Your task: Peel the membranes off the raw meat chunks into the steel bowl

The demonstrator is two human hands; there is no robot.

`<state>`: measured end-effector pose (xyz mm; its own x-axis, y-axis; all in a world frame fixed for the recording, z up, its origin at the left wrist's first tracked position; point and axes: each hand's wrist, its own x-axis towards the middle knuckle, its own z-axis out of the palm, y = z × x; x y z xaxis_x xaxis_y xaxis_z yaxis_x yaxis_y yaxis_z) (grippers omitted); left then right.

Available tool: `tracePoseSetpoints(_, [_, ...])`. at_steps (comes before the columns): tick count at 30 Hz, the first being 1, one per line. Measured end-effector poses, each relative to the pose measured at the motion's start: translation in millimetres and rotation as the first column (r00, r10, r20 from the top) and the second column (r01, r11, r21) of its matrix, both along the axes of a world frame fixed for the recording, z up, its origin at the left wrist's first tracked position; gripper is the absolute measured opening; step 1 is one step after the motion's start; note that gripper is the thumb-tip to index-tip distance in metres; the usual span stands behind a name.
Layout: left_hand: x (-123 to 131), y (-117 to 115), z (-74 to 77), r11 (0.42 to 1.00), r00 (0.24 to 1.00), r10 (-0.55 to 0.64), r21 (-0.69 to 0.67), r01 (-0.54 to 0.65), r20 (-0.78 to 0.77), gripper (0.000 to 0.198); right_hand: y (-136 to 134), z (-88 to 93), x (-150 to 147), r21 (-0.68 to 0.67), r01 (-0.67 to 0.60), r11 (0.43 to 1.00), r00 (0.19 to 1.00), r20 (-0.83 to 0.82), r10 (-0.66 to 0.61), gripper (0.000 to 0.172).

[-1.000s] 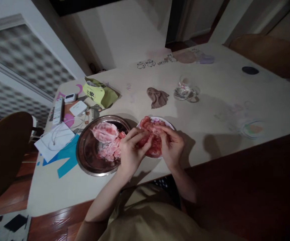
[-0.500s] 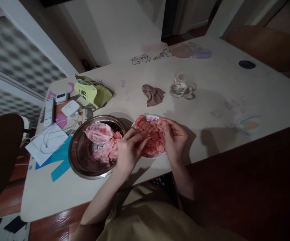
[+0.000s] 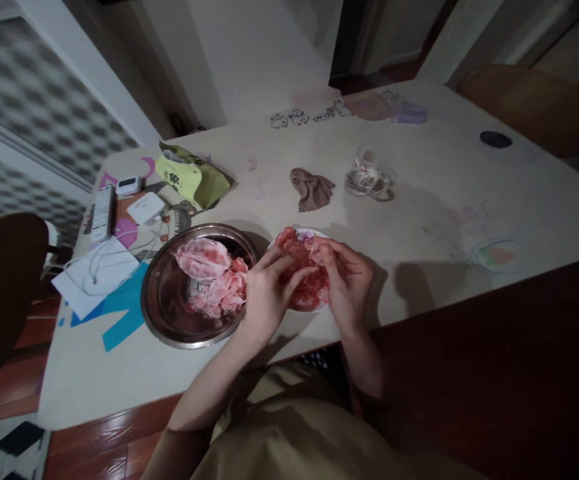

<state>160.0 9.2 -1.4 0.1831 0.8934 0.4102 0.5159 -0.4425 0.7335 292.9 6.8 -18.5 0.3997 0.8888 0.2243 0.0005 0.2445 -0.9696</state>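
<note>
Over a white plate of loose red pomelo flesh, my left hand has its thumb and fingers apart, and I see nothing held between them. My right hand pinches a small pale-pink piece of pomelo at the plate's right side, partly hidden by the fingers. Left of the plate, a steel bowl holds an unseparated chunk of pomelo and a heap of torn pink membrane. My left wrist is close by the bowl's right rim.
Beyond the plate lie a crumpled brown cloth and a clear glass cup. A yellow-green bag stands behind the bowl. A remote, white box, cable and paper lie at left.
My left hand's fingers have spread and shifted slightly toward the right. My right hand stays at the plate, pinching a piece. The whole view has shifted a little.
</note>
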Motion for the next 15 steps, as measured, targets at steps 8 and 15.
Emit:
tracePoseSetpoints(8, [-1, -3, -2.7, 0.999, 0.998, 0.01, 0.038, -0.007, -0.066, 0.017, 0, -1.5, -1, 0.046, 0.039, 0.998, 0.998, 0.056, -0.041, 0.015])
tracePoseSetpoints(15, [-3, -8, -17.9, 0.977, 0.952, 0.096, 0.208, -0.035, -0.29, 0.019, 0, -5.7, -2, 0.069, 0.076, 0.995, 0.995, 0.056, -0.08, 0.017])
